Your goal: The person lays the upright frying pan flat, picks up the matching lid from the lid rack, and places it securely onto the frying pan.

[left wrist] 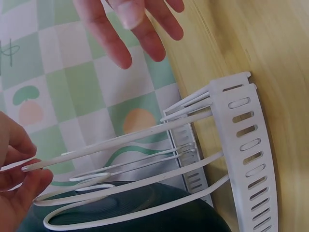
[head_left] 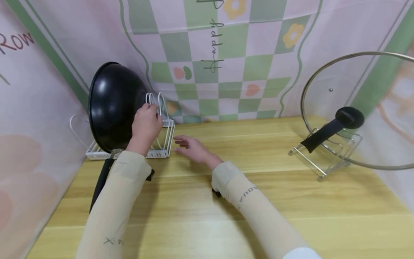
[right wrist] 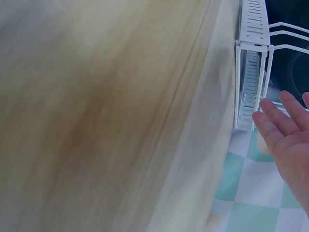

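My left hand (head_left: pixel 147 123) pinches one wire loop (left wrist: pixel 135 137) of a white rack (head_left: pixel 159 154), between thumb and fingers in the left wrist view. In that rack a black wok (head_left: pixel 114 104) stands on its side, its dark handle (head_left: pixel 102 180) pointing toward me and partly behind my left forearm. Just right of the rack, my right hand (head_left: pixel 193 148) reaches out with its fingers apart and nothing in them. The right wrist view shows its fingers (right wrist: pixel 277 123) close to the rack's end; whether they touch it I cannot tell.
At the right, a large glass lid (head_left: pixel 326 68) with a black handle (head_left: pixel 333 126) leans upright in a metal wire stand (head_left: pixel 310 163). A checkered cloth (head_left: pixel 220 72) hangs behind the wooden table (head_left: pixel 194 216). Another printed cloth (head_left: pixel 29 108) closes the left side.
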Motion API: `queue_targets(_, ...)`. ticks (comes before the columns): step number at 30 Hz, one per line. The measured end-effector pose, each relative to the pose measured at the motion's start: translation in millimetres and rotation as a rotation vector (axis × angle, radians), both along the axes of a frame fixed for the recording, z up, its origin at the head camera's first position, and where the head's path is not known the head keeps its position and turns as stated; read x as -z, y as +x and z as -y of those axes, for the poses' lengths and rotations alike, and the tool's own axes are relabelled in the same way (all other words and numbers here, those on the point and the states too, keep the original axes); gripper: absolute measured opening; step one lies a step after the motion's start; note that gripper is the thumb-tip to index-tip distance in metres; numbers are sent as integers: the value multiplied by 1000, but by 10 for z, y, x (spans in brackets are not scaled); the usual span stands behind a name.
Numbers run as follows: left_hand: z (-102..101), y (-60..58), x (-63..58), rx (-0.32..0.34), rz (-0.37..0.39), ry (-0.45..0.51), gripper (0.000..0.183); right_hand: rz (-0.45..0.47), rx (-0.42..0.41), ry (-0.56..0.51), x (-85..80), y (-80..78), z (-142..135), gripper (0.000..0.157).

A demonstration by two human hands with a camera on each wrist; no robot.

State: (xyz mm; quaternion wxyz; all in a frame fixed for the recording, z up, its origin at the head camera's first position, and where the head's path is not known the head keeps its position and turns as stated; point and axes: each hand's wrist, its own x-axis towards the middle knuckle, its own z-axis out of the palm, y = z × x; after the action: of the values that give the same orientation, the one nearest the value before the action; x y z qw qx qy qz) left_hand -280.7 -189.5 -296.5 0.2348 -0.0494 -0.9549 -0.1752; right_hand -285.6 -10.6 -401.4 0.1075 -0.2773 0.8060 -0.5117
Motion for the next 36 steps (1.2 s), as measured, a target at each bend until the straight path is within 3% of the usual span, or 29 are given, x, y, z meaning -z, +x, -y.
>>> queue_targets(14, 23, -30, -45, -31, -10, 13, 27, -47, -17, -5, -47, -45, 272, 47)
queue_targets(22, 21, -30, -26, -46, -14, 17, 25, -61, -75, 4, -49, -44, 390, 46)
queue_targets(30, 11, -42, 3, -52, -61, -78, 22, -47, -113, 42, -19, -41, 423, 46)
queue_targets(36, -5, -33, 10, -81, -66, -128, 22, -47, -101, 131, -24, -33, 448, 46)
